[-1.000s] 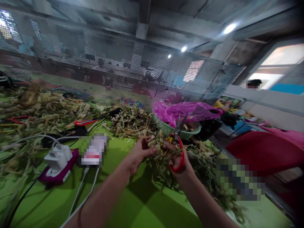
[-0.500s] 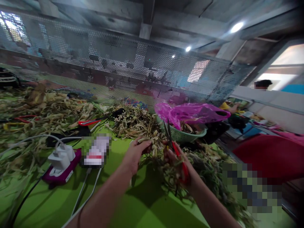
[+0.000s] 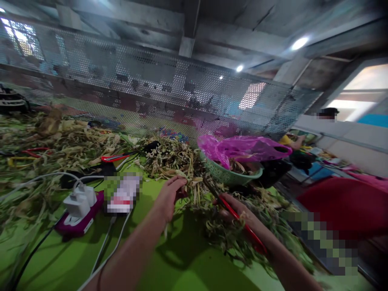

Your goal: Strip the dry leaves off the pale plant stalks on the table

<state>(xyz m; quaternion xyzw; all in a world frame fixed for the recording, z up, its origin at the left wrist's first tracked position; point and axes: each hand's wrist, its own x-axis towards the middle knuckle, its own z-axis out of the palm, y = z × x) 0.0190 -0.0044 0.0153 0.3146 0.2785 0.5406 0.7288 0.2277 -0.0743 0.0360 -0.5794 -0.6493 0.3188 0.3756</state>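
Observation:
My left hand [image 3: 169, 196] is closed on pale dried plant stalks [image 3: 195, 186] over the green table [image 3: 182, 250]. To the right, my right hand [image 3: 235, 208] is wrapped round red-handled scissors [image 3: 242, 222], whose dark blades point up and left towards the stalks. Green and dry plant matter hangs below and beside the right hand. A heap of dried stalks [image 3: 169, 155] lies just beyond my left hand. Behind my right hand stands a green basket [image 3: 233, 176] with a pink plastic bag [image 3: 245, 147] over it.
A phone [image 3: 124, 194] and a purple power strip [image 3: 79, 220] with white plugs and cables lie at left. Red-handled snips [image 3: 115, 157] rest beyond them. A perforated metal screen [image 3: 136, 89] stands behind. A red chair [image 3: 342, 206] is at right, with a person's head [image 3: 329, 114] farther back.
The scissors have swung lower and lie flatter, their blades tipping left towards the stalks. My right hand has turned with them. My left hand has moved slightly left.

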